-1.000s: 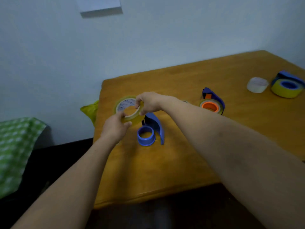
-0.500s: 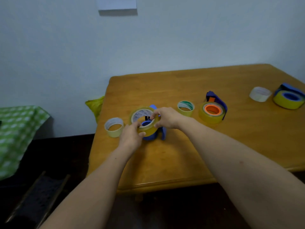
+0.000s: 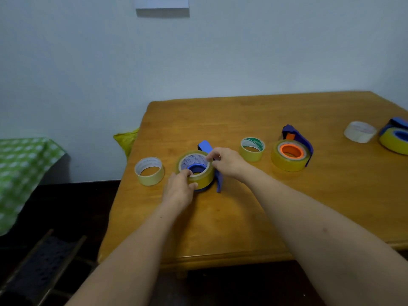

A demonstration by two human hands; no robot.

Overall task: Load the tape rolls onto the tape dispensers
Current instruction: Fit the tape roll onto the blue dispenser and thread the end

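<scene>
A yellowish tape roll [image 3: 204, 180] sits tilted over the blue hub of a blue tape dispenser [image 3: 219, 182] lying on the wooden table [image 3: 242, 217]. My left hand [image 3: 180, 191] pinches the roll's near rim. My right hand [image 3: 229, 161] grips its far right rim. Two loose rolls lie nearby: a pale one [image 3: 149, 171] to the left and a green-printed one [image 3: 252, 149] to the right. A dispenser with an orange hub [image 3: 291, 152] carries a yellow roll. At the right edge, another blue dispenser [image 3: 395, 136] holds a yellow roll.
A clear tape roll [image 3: 359, 131] lies far right on the table. A yellow bag [image 3: 125, 140] hangs beside the table's left edge. A green dotted cloth [image 3: 19, 173] covers something at the left. A dark rack [image 3: 39, 268] stands on the floor below.
Both hands brought the yellowish roll down from mid-air over the blue dispenser's hub. The head camera shifted, bringing the two loose rolls into view.
</scene>
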